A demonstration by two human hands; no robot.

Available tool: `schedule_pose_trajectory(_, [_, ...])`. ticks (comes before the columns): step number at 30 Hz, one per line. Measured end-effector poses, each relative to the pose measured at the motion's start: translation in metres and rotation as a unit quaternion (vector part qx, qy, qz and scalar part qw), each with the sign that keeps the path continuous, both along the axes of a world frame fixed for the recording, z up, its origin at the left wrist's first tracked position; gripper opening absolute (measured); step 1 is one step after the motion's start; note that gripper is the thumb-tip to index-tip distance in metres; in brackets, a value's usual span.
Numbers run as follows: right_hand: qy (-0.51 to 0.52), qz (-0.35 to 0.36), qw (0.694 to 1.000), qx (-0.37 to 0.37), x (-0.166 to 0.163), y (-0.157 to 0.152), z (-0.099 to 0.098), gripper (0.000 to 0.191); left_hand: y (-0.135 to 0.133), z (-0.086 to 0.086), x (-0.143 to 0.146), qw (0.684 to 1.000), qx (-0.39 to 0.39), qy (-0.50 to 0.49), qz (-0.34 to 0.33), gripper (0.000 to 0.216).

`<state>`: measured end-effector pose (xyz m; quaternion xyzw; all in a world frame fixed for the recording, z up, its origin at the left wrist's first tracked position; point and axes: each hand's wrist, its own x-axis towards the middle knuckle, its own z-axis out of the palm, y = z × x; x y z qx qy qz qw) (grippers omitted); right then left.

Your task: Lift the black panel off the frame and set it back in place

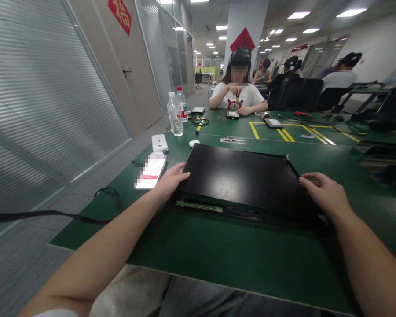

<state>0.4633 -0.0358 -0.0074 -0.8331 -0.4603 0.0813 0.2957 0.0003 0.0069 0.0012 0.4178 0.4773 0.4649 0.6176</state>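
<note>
A black LCD panel [237, 171] lies face up in front of me, its near side slightly raised off the green table. My left hand [171, 181] grips its left edge, thumb on the top face and fingers partly hidden beyond the edge. At the right edge, my right hand [325, 190] pinches the panel's thin dark rim between thumb and forefinger. Below the near edge, a narrow green circuit board strip [199, 206] shows. Dark frame parts under the panel are mostly hidden.
A phone [151, 172], a white device [159, 143] and two water bottles [176, 115] stand left. Small metal pieces [232, 140] lie beyond the panel. Across the green table [218, 251], a person [239, 94] works at a small drive [232, 115]. Dark cables and parts lie right.
</note>
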Motion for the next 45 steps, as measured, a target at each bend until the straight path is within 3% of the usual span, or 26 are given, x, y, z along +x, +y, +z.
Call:
schedule_pose_trajectory(12, [0.007, 0.022, 1.000, 0.019, 0.007, -0.001, -0.004, 0.045, 0.001, 0.000, -0.001, 1.000, 0.008, -0.004, -0.014, 0.058])
schedule_pose_trajectory(29, [-0.041, 0.043, 0.998, 0.016, 0.023, 0.004, -0.018, 0.029, 0.000, -0.002, 0.001, 1.000, 0.005, -0.006, 0.009, 0.056])
schedule_pose_trajectory(45, [-0.010, 0.024, 1.000, 0.003, 0.014, 0.002, -0.008, 0.034, -0.001, 0.000, 0.000, 1.000, 0.007, -0.028, -0.012, 0.061])
